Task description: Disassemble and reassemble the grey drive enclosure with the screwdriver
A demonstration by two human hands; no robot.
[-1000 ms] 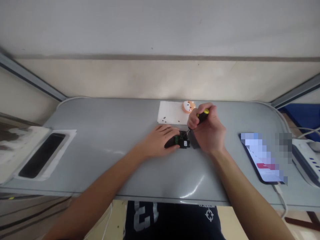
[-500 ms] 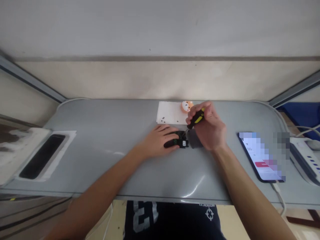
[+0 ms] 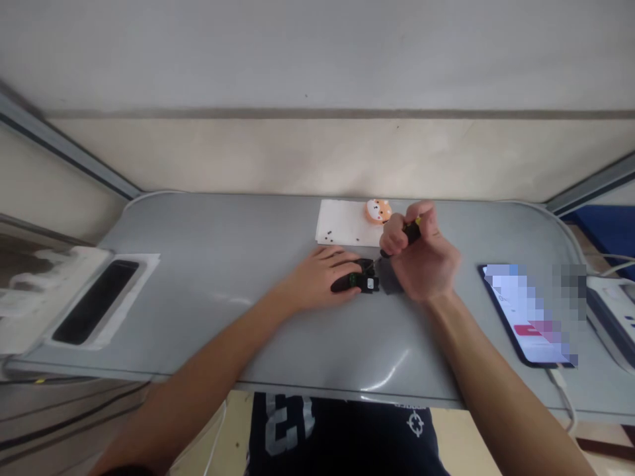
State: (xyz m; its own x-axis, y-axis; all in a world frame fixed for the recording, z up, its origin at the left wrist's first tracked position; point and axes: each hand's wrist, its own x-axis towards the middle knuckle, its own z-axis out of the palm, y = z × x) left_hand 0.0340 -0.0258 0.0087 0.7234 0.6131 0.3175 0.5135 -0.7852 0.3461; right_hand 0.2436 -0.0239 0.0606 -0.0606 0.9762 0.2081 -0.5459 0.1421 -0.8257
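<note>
A small black device (image 3: 370,283), shaped like a computer mouse with its inner parts bare, lies on the grey table. My left hand (image 3: 325,281) rests over its left side, thumb and fingers closed about it. My right hand (image 3: 426,254) is wrapped around the black-and-yellow handle of a screwdriver (image 3: 411,231). The shaft points down and left toward the device's right end; whether the tip touches it I cannot tell. Beneath my right hand sits a dark grey flat piece (image 3: 390,277), partly hidden.
Behind my hands, white paper (image 3: 344,221) bears several tiny dark bits, perhaps screws, and an orange-and-white animal-faced object (image 3: 378,211). A lit phone (image 3: 528,317) on a cable and a power strip (image 3: 612,324) lie right. A dark phone-like slab (image 3: 96,301) lies left.
My right hand and the screwdriver have shifted slightly right, with the fingers curled further over the handle. My left hand stays on the device. The whole view has moved a little.
</note>
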